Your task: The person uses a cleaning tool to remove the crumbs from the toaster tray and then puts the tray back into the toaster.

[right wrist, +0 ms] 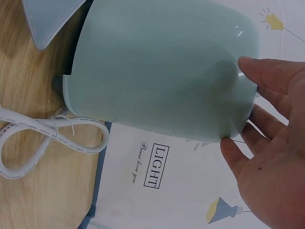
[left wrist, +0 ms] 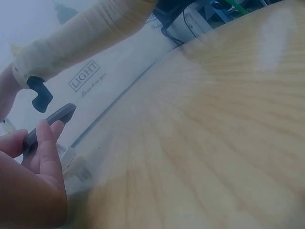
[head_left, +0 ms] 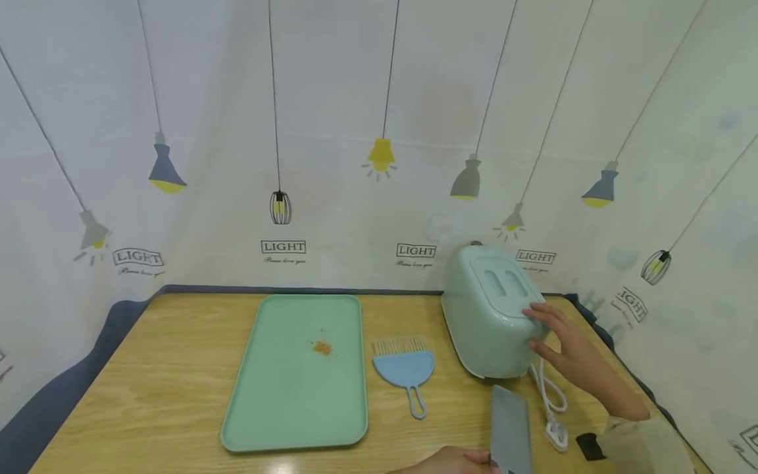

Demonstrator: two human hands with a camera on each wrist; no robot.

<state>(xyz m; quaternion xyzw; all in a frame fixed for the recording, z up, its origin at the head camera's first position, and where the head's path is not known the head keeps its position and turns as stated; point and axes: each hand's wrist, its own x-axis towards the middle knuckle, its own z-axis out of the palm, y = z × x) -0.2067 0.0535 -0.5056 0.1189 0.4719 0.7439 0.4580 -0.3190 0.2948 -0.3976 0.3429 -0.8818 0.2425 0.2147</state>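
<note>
A pale green toaster (head_left: pixel 491 316) with two slots on top stands at the table's back right. My right hand (head_left: pixel 568 345) touches its near upper corner, fingers on the top edge and thumb lower on the end face. In the right wrist view, the spread fingertips of this hand (right wrist: pixel 271 119) rest along the toaster's (right wrist: pixel 162 67) edge. At the bottom of the head view, my left hand (head_left: pixel 450 461) pinches a flat grey crumb tray (head_left: pixel 510 428) by its side, close in front of the toaster. The left wrist view shows the crumb tray (left wrist: pixel 59 114) edge-on between thumb and fingers.
Brown crumbs (head_left: pixel 322 347) lie on a green serving tray (head_left: pixel 290 408) at the left. A small blue brush (head_left: pixel 405 368) with pale bristles sits between that tray and the toaster. The toaster's white cord (head_left: pixel 547 395) is looped beside it. A patterned cloth (head_left: pixel 331 197) hangs behind.
</note>
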